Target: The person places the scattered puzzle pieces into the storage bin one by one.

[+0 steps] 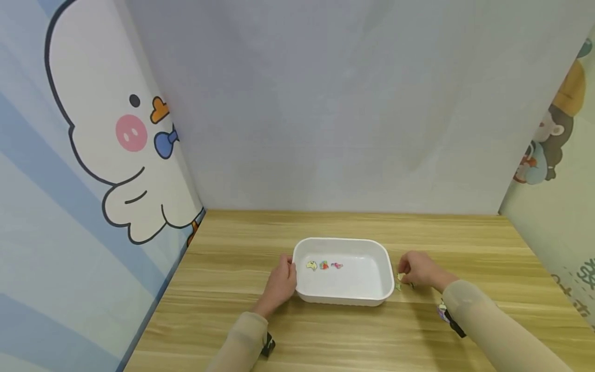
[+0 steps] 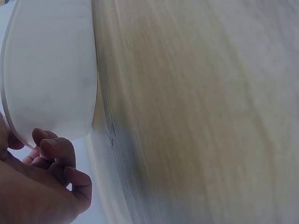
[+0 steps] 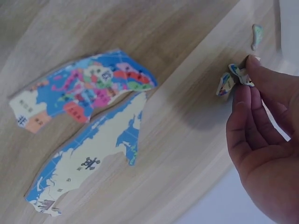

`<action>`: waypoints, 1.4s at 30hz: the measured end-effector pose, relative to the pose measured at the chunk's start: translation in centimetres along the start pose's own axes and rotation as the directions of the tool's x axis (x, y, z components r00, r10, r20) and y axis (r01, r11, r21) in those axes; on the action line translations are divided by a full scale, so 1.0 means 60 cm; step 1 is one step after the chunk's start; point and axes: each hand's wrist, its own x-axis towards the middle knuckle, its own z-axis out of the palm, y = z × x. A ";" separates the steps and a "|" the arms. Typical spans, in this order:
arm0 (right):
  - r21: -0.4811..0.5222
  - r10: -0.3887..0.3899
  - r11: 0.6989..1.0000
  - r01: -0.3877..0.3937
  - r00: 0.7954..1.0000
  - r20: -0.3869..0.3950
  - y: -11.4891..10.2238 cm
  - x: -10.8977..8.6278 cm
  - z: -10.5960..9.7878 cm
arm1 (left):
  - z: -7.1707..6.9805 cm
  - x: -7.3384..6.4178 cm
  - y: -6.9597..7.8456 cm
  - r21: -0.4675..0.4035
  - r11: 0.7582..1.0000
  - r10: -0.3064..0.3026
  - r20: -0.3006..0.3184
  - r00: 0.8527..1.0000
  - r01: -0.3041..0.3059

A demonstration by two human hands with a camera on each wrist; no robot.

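A white rectangular plastic basin (image 1: 353,285) stands on the wooden table, holding a cream piece (image 1: 311,265), a red-and-green piece (image 1: 324,265) and a pink-purple piece (image 1: 337,266) in a row. My left hand (image 1: 280,281) grips its left rim, fingers curled at the wall. Just right of the basin, my right hand (image 1: 420,268) pinches a small map puzzle piece (image 3: 242,74) between thumb and fingertips; fingers partly cover it. Beside those fingertips is another small piece (image 3: 225,85), and a narrow greenish piece (image 3: 257,37) lies nearer the basin.
Two larger map puzzle pieces lie on the table in the right wrist view: a multicoloured one (image 3: 88,86) and a cream-and-blue one (image 3: 88,158). The right forearm partly hides pieces (image 1: 442,309) in the head view. A pale cloth wall (image 1: 344,113) rises behind the table.
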 end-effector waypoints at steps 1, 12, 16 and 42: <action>-0.001 -0.001 1.000 0.001 1.000 0.000 -0.001 -0.001 -0.001 | 0.000 0.000 0.000 -0.001 1.000 -0.002 0.002 1.000 0.002; -0.030 -0.005 1.000 0.005 1.000 -0.004 -0.006 -0.002 -0.006 | -0.002 -0.002 0.005 -0.003 1.000 -0.019 0.009 1.000 0.020; -0.052 -0.004 0.999 0.003 1.000 -0.026 -0.003 0.001 -0.003 | -0.001 -0.002 0.003 -0.002 1.000 -0.026 0.012 1.000 0.026; 0.091 0.036 0.995 -0.037 0.999 0.013 -0.014 -0.014 -0.053 | -0.005 -0.003 0.001 0.000 1.000 -0.009 0.005 1.000 0.009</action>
